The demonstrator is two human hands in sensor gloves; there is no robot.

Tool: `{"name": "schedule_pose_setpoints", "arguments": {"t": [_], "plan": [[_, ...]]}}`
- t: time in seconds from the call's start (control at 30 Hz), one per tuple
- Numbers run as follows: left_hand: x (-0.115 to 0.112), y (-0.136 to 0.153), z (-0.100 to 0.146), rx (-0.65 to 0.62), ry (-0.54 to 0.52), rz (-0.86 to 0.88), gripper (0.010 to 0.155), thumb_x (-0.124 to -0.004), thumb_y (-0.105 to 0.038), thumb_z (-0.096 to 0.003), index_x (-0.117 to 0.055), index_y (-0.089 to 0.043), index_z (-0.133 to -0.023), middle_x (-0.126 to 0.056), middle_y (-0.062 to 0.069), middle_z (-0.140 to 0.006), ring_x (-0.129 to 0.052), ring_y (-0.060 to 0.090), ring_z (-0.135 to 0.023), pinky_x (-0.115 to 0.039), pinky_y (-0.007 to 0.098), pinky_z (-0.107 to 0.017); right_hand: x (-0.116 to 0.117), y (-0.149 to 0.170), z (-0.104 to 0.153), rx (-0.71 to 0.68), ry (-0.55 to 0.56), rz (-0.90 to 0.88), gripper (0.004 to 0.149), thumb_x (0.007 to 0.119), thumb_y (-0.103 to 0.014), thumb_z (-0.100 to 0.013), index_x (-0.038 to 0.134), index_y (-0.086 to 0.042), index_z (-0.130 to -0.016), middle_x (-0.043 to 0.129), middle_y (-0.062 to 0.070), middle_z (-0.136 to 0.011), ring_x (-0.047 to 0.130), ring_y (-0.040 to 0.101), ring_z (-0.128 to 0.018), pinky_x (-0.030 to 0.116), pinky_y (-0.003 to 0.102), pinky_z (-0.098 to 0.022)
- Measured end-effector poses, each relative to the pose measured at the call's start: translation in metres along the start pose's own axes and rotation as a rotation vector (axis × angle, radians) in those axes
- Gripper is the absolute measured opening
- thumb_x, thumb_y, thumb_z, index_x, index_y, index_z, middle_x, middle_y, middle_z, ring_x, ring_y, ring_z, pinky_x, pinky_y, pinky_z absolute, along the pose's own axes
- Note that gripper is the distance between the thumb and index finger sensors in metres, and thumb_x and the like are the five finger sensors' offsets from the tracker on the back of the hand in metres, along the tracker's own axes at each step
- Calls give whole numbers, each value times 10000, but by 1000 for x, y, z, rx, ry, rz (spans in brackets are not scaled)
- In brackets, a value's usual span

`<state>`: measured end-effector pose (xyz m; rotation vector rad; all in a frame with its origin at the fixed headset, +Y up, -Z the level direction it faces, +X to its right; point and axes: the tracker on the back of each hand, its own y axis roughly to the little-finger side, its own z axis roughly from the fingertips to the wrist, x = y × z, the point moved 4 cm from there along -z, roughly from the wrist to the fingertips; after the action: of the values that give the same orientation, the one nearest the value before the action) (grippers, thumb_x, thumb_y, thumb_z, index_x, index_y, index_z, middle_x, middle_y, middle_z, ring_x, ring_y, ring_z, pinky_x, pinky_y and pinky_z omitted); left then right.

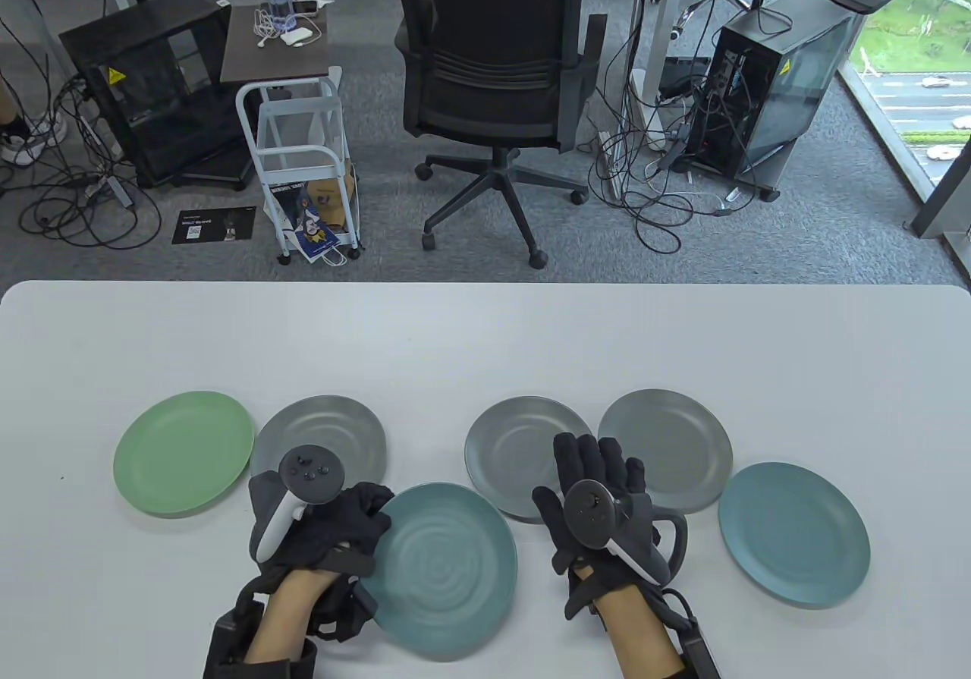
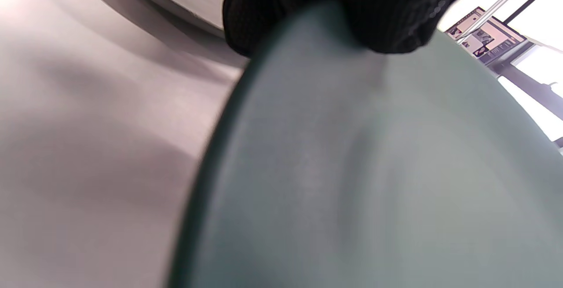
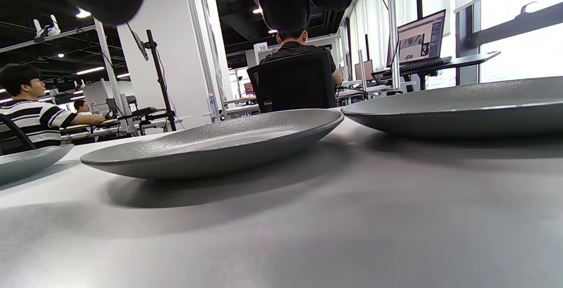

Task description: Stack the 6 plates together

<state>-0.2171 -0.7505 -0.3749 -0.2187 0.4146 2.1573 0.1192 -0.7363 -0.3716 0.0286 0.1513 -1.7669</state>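
Plates number six, three grey, two teal, one green; left hand (image 1: pixel 318 535) grips a teal plate (image 1: pixel 447 569), right hand (image 1: pixel 599 504) lies flat, fingers spread.

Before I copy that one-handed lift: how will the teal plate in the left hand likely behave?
The teal plate looks rigid: gripped at one edge by the left hand, it shows no visible sag. Probably light, since one hand holds it. Its smooth matte rim might slip, so the grip should stay firm.

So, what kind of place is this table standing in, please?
Most likely an open office or lab. Beyond the white table are a black office chair, computer towers with loose cables, and, in the right wrist view, people at desks with a monitor.
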Motion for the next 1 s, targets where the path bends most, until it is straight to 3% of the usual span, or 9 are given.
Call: {"name": "schedule_pose_setpoints", "arguments": {"t": [0.63, 0.87, 1.0], "plan": [[-44, -25, -6, 13, 46, -85, 455, -791, -392, -357, -788, -356, -811, -984, -104, -618, -853, 151, -746, -322, 470, -827, 1, 2, -1, 6, -14, -4, 726, 534, -669, -537, 265, -318, -1114, 428, 38, -1203, 348, 332, -1101, 309, 593, -788], [-54, -31, -6, 34, 13, -173, 463, -796, -391, -363, -781, -347, -823, -987, -107, -622, -858, 155, -740, -337, 462, -827, 1, 1, -1, 7, -22, -3, 726, 534, -669, -536, 268, -318, -1114, 430, 37, -1203, 350, 332, -1100, 309, 594, -787], [-55, -37, -4, 53, -86, -344, 483, -822, -421, -354, -777, -348, -830, -1002, -119, -609, -881, 142, -721, -364, 452, -828, 2, 1, -1, 5, -32, -5, 723, 536, -667, -537, 280, -316, -1114, 475, 40, -1190, 364, 333, -1098, 313, 593, -787]]}}
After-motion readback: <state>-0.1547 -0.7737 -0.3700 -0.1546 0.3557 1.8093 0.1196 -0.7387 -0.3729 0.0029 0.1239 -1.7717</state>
